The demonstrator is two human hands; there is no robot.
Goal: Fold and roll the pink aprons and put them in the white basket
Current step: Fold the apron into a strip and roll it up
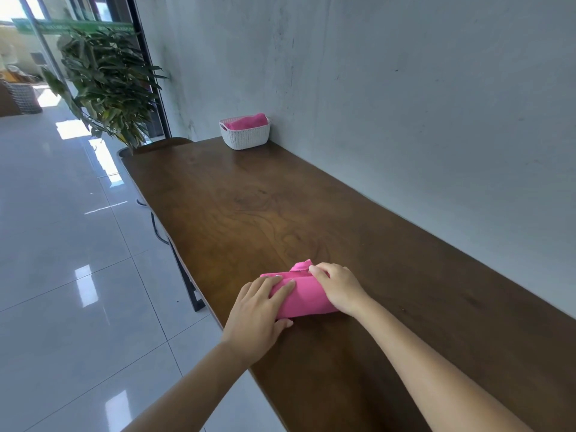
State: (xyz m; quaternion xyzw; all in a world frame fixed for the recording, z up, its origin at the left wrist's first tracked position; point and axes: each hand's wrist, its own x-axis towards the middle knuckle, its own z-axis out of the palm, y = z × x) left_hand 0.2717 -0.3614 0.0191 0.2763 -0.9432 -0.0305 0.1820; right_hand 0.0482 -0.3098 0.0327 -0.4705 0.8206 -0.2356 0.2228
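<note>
Bare table (249, 213) lies open up to the white basket (246, 137); wall (405, 88) bounds the right

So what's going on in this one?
A person is finishing a roll on the wooden table. The left hand and right hand both hold the rolled pink apron near the front edge, a small flap poking out at its far side. The white basket sits at the far end by the wall, with another pink apron already in it.
</note>
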